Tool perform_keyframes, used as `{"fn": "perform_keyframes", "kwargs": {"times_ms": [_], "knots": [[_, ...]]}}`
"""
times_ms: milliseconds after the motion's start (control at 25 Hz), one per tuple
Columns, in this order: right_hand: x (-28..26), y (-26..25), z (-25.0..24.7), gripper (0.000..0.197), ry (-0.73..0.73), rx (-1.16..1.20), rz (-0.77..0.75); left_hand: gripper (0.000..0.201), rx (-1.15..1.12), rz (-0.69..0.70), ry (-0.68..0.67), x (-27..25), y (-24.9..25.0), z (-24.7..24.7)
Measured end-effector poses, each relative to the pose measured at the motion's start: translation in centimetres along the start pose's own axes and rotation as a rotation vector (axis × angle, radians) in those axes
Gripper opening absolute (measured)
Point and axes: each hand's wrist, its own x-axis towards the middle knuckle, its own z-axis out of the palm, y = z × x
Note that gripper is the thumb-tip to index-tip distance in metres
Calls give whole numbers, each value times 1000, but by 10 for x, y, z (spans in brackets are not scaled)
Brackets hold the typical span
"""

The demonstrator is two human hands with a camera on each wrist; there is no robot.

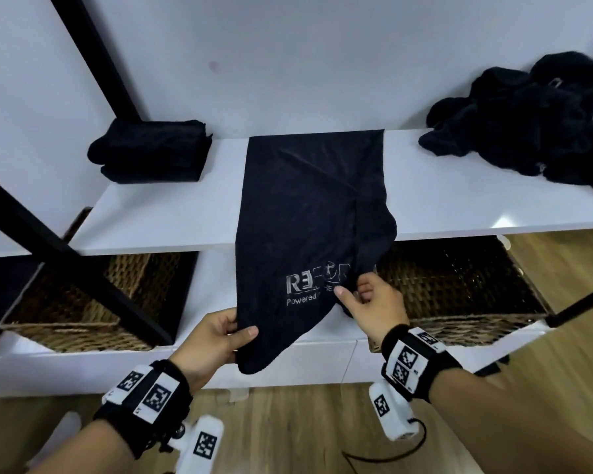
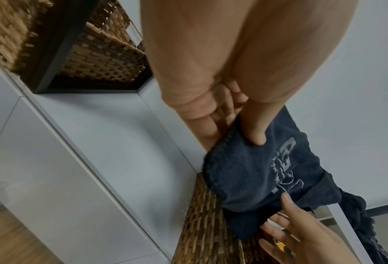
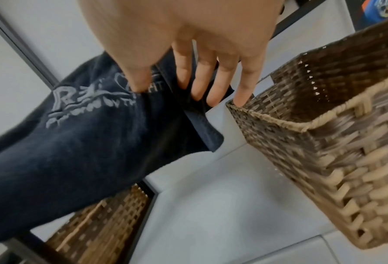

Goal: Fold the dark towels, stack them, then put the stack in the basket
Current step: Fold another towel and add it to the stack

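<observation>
A dark navy towel (image 1: 305,213) with a pale printed logo lies on the white shelf (image 1: 172,213) and hangs over its front edge. My left hand (image 1: 220,331) pinches the towel's (image 2: 240,176) lower left corner between thumb and fingers. My right hand (image 1: 363,295) pinches the bunched right side of the towel (image 3: 79,135) beside the logo. A stack of folded dark towels (image 1: 151,150) sits at the shelf's left. A heap of unfolded dark towels (image 1: 528,121) lies at the right.
Two wicker baskets stand below the shelf, one on the left (image 1: 79,302) and one on the right (image 1: 459,289). Black metal frame bars (image 1: 83,268) cross the left side. A white lower ledge and a wooden floor (image 1: 305,422) lie beneath.
</observation>
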Motion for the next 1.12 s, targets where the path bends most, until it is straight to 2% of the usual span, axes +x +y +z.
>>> {"fn": "perform_keyframes", "kwargs": {"times_ms": [160, 240, 320, 400, 480, 520, 600, 640, 720, 800, 840, 880, 920, 960, 1000, 1080, 1120], "knots": [[3, 2, -8, 14, 67, 24, 30, 19, 27, -11, -1, -9, -1, -2], [-6, 10, -31, 19, 94, 266, 103, 18, 59, 3, 31, -15, 0, -9], [-27, 19, -70, 26, 122, 663, 200, 12, 67, 14, 65, -24, 4, -15], [-54, 20, -111, 21, 81, 992, 384, 12, 71, 25, 55, -33, 7, -18], [-77, 18, -133, 18, 1, 1082, 512, 8, 80, 38, 34, -43, 12, -19], [-84, 13, -138, 17, -23, 1052, 513, 4, 87, 58, 37, -46, 16, -20], [-89, 2, -144, 13, 13, 933, 395, 30, 96, 90, 56, -54, 25, -22], [-89, -5, -149, 12, 23, 894, 315, 36, 89, 124, 59, -59, 33, -23], [-91, -15, -161, 21, -41, 827, 204, 32, 37, 170, 4, -70, 49, -25], [-93, -24, -172, 32, -139, 774, 148, 40, -19, 206, -74, -81, 62, -31], [-94, -28, -176, 27, -157, 742, 107, 25, -21, 234, -86, -83, 65, -33], [-96, -32, -180, 14, -177, 729, 35, 13, -10, 262, -92, -87, 70, -35], [-96, -37, -183, 18, -176, 673, -38, 28, 60, 303, -71, -86, 71, -39], [-96, -40, -186, 34, -177, 568, -120, 36, 110, 348, -59, -88, 77, -39], [-94, -44, -188, 37, -135, 461, -181, 36, 151, 406, -41, -84, 80, -44], [-87, -54, -190, 15, -8, 310, -273, 25, 205, 537, 24, -76, 91, -46], [-84, -57, -192, 17, 42, 214, -328, 13, 258, 607, 55, -74, 96, -48]]}}
